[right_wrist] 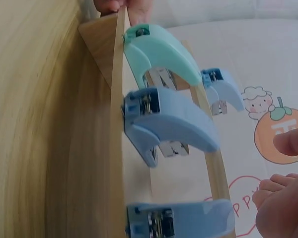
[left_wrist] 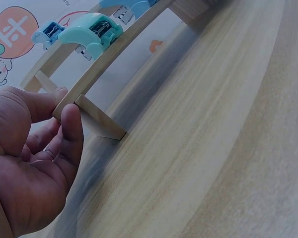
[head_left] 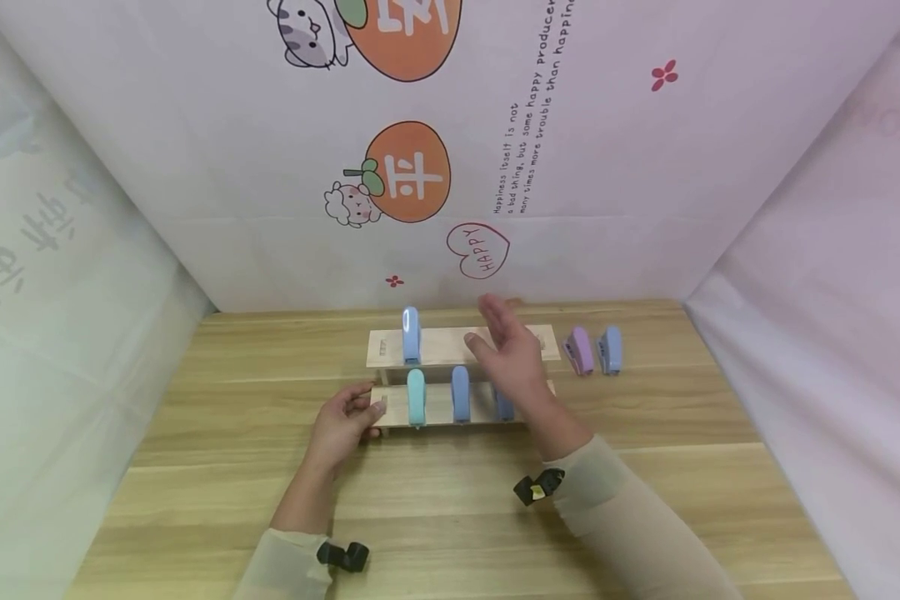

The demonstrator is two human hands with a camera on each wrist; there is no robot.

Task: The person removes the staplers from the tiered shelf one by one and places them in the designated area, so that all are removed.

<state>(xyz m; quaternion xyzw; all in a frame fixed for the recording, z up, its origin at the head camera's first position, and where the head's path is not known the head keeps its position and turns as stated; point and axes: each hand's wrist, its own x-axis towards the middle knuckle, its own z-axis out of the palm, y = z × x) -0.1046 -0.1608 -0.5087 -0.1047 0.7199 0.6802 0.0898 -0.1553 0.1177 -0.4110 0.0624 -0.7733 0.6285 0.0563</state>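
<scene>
A two-level wooden rack holds several small staplers. My left hand [head_left: 341, 425] grips the left end of its front board [head_left: 438, 404], thumb on top and fingers beneath. On that board stand a mint stapler [head_left: 416, 398], a blue stapler [head_left: 461, 393] and another blue stapler [head_left: 504, 407], partly hidden by my right arm. The back board [head_left: 446, 346] carries a light blue stapler [head_left: 411, 335] near its left end. Over the right part of the back board is my right hand [head_left: 516, 358], its fingers extended with nothing seen in them; it hides what lies beneath.
Right of the rack, a purple stapler [head_left: 581, 352] and a blue stapler [head_left: 611, 350] stand side by side on the wooden table [head_left: 450, 517]. A white printed sheet [head_left: 570, 258] rises behind the rack, and white fabric walls [head_left: 817, 275] flank the table.
</scene>
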